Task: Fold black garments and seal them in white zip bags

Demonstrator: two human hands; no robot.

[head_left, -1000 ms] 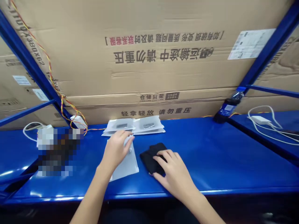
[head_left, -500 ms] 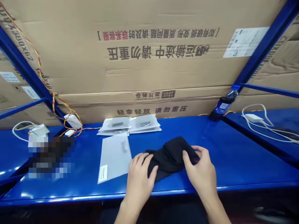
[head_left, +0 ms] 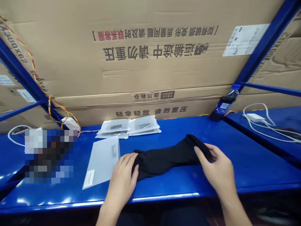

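A piece of black stretchy cloth [head_left: 162,160], tube-like in shape, is stretched sideways between my two hands above the blue shelf [head_left: 178,185]. At its left end, my left hand [head_left: 123,174] grips the edge with thumb and fingers. The right end, folded and opening toward me, is pinched in my right hand [head_left: 217,164]; the fingertips behind it are partly hidden. Beside my left hand lies a flat frosted plastic bag [head_left: 102,163] with a small white label, its right edge close to my fingers.
Several frosted packets [head_left: 143,125] with dark labels lie in stacks at the back, against a large cardboard box [head_left: 150,72]. A dark drink bottle [head_left: 222,105] stands by the right blue post. White cables and an adapter [head_left: 255,117] lie right; a blurred-out patch covers something left.
My hands have moved apart, the left one leftward and the right one rightward. Between them the black cloth went from bunched to drawn out long. The camera view has shifted slightly.
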